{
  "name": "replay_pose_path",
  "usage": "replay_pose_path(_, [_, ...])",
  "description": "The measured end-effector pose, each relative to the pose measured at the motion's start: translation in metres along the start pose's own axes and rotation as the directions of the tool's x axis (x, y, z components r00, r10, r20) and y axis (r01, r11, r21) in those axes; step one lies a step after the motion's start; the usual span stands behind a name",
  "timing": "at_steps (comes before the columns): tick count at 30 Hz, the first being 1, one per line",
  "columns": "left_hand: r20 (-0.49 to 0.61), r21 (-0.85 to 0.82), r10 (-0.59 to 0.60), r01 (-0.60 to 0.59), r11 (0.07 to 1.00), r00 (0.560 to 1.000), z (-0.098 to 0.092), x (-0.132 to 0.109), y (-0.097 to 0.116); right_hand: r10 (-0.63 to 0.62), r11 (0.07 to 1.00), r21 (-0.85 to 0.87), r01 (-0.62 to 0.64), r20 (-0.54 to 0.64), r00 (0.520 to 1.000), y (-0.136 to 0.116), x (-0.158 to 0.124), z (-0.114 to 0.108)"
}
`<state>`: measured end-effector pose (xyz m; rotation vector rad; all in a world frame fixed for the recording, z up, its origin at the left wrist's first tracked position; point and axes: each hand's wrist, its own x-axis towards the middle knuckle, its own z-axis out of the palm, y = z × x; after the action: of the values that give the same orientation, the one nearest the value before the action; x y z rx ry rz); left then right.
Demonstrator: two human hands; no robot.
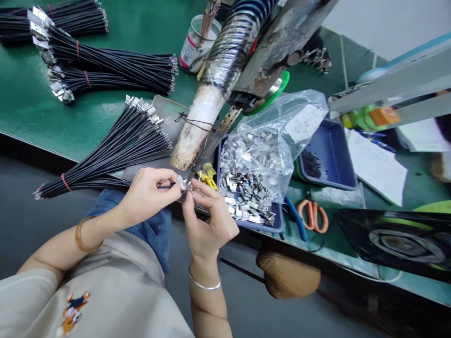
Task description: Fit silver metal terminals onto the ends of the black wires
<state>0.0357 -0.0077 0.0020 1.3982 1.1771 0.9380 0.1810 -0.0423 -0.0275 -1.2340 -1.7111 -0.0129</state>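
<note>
My left hand [151, 190] pinches the end of a black cable that carries a small metal connector [185, 184]. On the other side of that connector, the thumb and fingertips of my right hand [207, 213] are closed on it. Both hands meet just below the tip of a soldering iron [216, 134]. A fanned bundle of black cables [116, 145] lies to the left, tied with a red band. Right of my hands, loose metal connector shells [246, 199] fill a blue tray, partly under a clear plastic bag [278, 122].
Tied cable bundles [116, 65] lie at the upper left. A taped extraction hose [211, 94] hangs over the work spot. A jar [197, 44] stands behind it. Orange-handled scissors [312, 216], a second blue tray [333, 155] and a black fan [401, 244] are on the right.
</note>
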Motion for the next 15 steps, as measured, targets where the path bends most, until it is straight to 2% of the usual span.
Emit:
replay_pose_path(5, [0.014,-0.013,-0.002,0.002,1.0,1.0,-0.002,0.001,0.002,0.001,1.0,0.017,-0.001,-0.017,1.0,-0.001,0.001,-0.001])
replay_pose_path(10, [0.035,0.08,-0.001,-0.002,0.997,0.999,-0.001,0.0,0.0,-0.012,0.999,0.035,0.011,0.024,1.0,0.002,-0.003,-0.004])
replay_pose_path(12, [0.039,0.131,0.024,-0.029,0.991,0.999,0.0,-0.001,-0.001,0.042,0.994,0.103,-0.047,0.049,0.998,0.008,-0.008,-0.007])
replay_pose_path(15, [0.097,0.209,0.098,-0.117,0.971,0.99,-0.001,-0.005,-0.003,0.153,0.977,0.155,-0.148,-0.019,0.988,0.021,-0.021,-0.02])
